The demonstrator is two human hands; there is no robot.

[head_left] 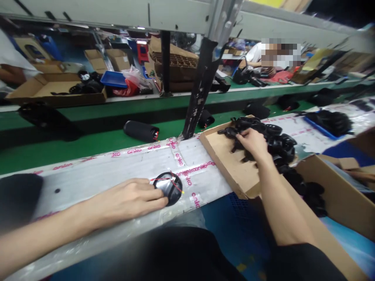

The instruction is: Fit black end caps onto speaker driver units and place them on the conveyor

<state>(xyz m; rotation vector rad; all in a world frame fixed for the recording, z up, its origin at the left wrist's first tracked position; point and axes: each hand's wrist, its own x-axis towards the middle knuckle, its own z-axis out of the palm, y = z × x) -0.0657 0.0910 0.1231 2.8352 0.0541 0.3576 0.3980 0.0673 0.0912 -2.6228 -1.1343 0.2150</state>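
My left hand [131, 195] lies on the bench with its fingertips over a round black disc [171, 189], which has thin red wires across its shiny face. The disc sits flat on a film-covered bench top [187, 168] printed with pink lettering. My right hand [253, 142] is in a heap of black rubbery parts [278, 146], its fingers closed on a piece at the heap's near left. The heap fills a shallow cardboard tray [227, 160]. The exact shape of the piece in my right hand is hidden.
A green conveyor belt [88, 134] runs behind the bench, carrying a black cylinder with red wires [141, 131] and other black items. A steel post [200, 89] rises beside the tray. A cardboard box [336, 183] stands at right, and a co-worker [260, 56] sits beyond the belt.
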